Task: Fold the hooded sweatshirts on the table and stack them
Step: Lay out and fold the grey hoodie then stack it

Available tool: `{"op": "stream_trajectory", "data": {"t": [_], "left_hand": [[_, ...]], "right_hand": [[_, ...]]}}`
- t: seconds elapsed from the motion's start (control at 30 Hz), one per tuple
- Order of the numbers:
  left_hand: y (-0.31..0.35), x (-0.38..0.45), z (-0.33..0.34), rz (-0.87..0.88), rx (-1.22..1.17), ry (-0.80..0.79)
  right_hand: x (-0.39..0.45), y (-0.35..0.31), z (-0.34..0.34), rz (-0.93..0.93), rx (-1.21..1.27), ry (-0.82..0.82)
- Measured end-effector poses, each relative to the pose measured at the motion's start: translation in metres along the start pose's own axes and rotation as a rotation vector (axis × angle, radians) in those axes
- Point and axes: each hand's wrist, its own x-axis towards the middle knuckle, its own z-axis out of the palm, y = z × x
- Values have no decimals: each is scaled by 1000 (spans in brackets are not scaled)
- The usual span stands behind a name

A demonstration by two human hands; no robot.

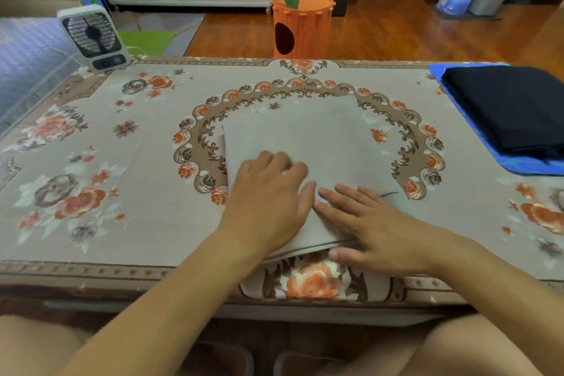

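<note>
A beige hooded sweatshirt point(308, 137) lies folded into a rectangle in the middle of the table point(122, 192), on the flowered cloth. My left hand point(268, 192) rests on its near left part, fingers bent over the fabric. Beside it my right hand point(369, 223) lies flat on the near right corner, fingers straight, thumb at the garment's near edge. A folded black sweatshirt point(509, 110) sits at the far right on a blue mat point(518, 166).
A small white fan point(93, 36) stands at the table's far left corner. Behind the table on the wooden floor is an orange carrot-shaped bin point(300, 27). A white cabinet and a water jug stand further back.
</note>
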Motion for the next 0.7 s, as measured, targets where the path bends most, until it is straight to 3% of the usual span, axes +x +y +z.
{"op": "stream_trajectory", "data": {"t": [0.1,0.17,0.27,0.33,0.4,0.47,0.53,0.6,0.7], "left_hand": [[6,4,44,28,95,-307],[8,-3,62,-4,98,-323],[10,-6,60,-1,96,-318],[7,-5,53,-5,42,-320],[0,-16,38,-138,-47,-197],[-16,-32,23,-425,-125,-43],[-34,-45,15,-698,-311,-150],[-39,-44,13,-755,-428,-292],[-27,-32,12,-731,-545,-244]], "right_hand": [[13,6,-21,193,339,229],[24,22,-16,338,252,398],[32,46,14,493,193,261],[33,54,24,518,276,297],[31,54,22,553,354,332],[27,49,18,662,476,373],[23,47,12,731,545,402],[23,46,5,762,670,368],[21,46,-9,802,948,360]]}}
